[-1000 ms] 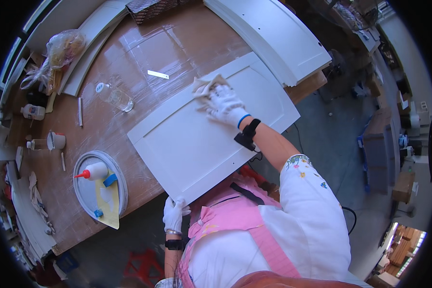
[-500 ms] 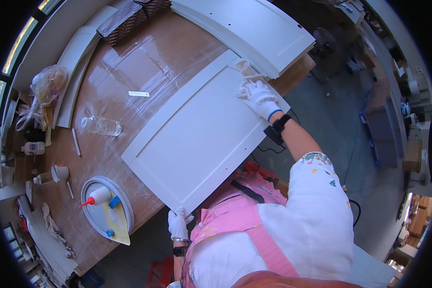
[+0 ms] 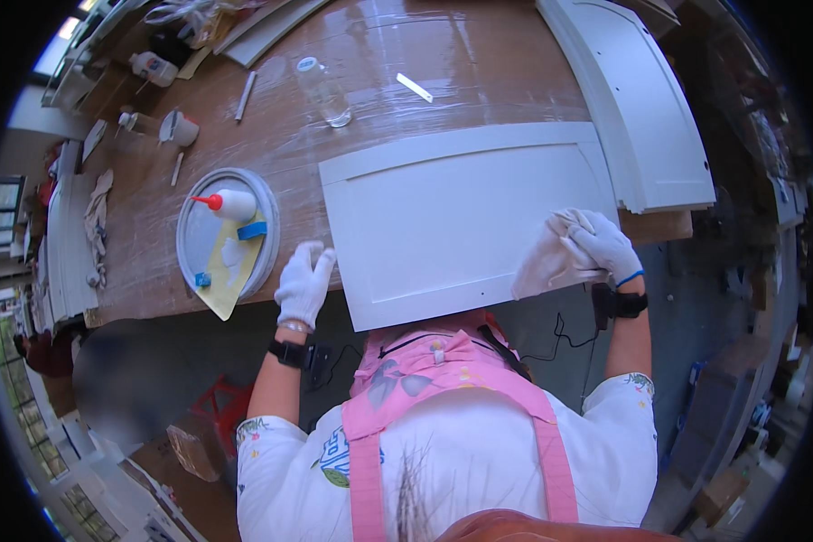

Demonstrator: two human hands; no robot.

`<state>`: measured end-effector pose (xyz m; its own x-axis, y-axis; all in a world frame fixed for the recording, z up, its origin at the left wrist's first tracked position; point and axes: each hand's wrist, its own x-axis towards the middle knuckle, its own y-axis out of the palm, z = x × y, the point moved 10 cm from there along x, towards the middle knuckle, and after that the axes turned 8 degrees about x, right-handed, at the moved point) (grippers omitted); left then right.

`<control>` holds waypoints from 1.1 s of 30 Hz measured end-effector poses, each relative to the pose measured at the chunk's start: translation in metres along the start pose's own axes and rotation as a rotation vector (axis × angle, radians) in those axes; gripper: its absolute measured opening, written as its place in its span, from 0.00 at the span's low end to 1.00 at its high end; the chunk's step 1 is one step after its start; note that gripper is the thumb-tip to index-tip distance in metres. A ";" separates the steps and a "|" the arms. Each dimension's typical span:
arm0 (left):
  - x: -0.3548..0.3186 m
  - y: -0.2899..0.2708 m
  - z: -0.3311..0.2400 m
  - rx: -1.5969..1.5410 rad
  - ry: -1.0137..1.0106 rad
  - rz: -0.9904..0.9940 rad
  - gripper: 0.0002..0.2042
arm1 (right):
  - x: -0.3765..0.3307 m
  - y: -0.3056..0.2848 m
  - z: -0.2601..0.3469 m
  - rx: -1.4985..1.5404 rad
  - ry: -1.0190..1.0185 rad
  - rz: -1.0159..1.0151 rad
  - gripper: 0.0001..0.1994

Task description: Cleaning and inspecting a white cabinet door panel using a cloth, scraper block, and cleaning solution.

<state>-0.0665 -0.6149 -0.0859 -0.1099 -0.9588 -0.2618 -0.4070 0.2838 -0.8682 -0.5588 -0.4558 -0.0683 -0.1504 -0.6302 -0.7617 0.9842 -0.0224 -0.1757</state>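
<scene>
A white panel (image 3: pixel 461 212) with a raised border lies flat at the table's near edge, partly overhanging it. My right hand (image 3: pixel 610 248), in a white knit glove, is closed on a pale cloth (image 3: pixel 556 257), which drapes onto the panel's right near corner area. Just off the panel's left edge, my gloved left hand (image 3: pixel 304 285) is raised with thumb and fingers apart, holding nothing. Left of it sits a round grey lid (image 3: pixel 183 226). On the lid rest a white squeeze bottle (image 3: pixel 237 205) with a red nozzle, a yellow sheet (image 3: pixel 219 300) and a blue piece (image 3: pixel 252 231).
Several white panels (image 3: pixel 637 108) are stacked at the right. A clear bottle (image 3: pixel 325 95) and a small white strip (image 3: pixel 415 88) are beyond the panel on the film-covered brown table (image 3: pixel 361 36). A white cup (image 3: pixel 180 129) stands farther left.
My view has turned and now faces the panel more squarely. My right hand has drawn the cloth from the far end toward the near edge. My left hand has come off the panel's corner.
</scene>
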 end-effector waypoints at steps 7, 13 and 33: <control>0.142 -0.058 -0.087 -0.413 0.043 -0.284 0.48 | 0.062 0.100 0.045 -0.979 -0.557 -0.497 0.40; 0.252 -0.037 -0.119 -0.608 0.199 -0.380 0.53 | 0.070 0.100 0.035 -1.013 -0.568 -0.541 0.42; 0.086 -0.022 -0.001 -0.689 0.166 -0.032 0.35 | 0.080 0.109 0.032 -0.992 -0.615 -0.480 0.39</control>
<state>-0.0678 -0.7032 -0.0892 -0.2027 -0.9712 -0.1254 -0.8873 0.2363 -0.3960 -0.4609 -0.5338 -0.1281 -0.1414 -0.9823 -0.1228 0.3094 0.0740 -0.9481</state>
